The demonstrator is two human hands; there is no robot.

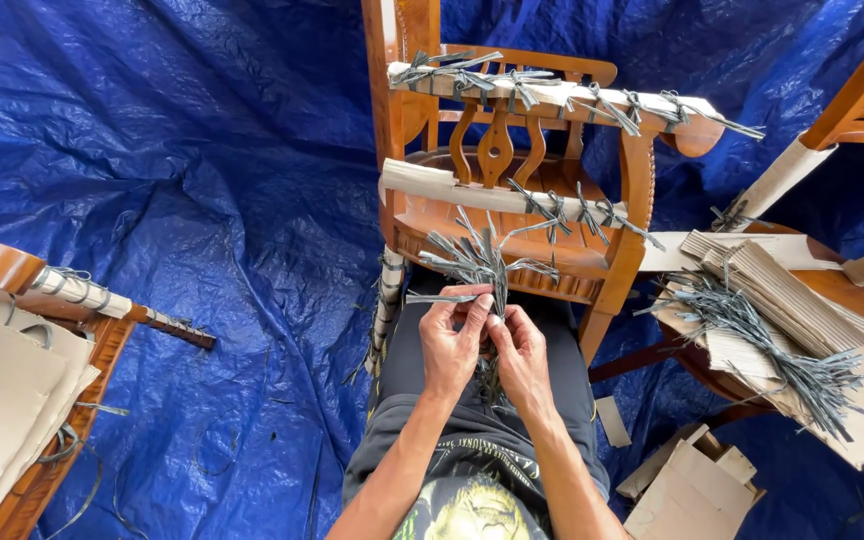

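- Right now both hands meet just below the front rail of the wooden chair (512,190), over the person's lap.
- Left hand (449,345): fingers closed in a pinch on a bundle of grey strips (482,262) — the thumb and forefinger grip it near its lower end.
- Right hand (522,355): fingers curled shut on the same bundle, touching the left hand, slightly lower and to the right.
- The bundle's long axis runs roughly upright, away from the fingers toward the chair seat; its loose ends fan out above the fingertips against the front edge of the seat. One strip sticks out sideways to the left of the left hand.
- Both hands are equally near the bundle — the left holds a little higher.
- Paper-wrapped chair rails carry similar grey ties.
- More grey strips and folded cardboard pieces (782,290) lie on a round wooden seat at the right edge; blue tarp (202,200) covers the floor.
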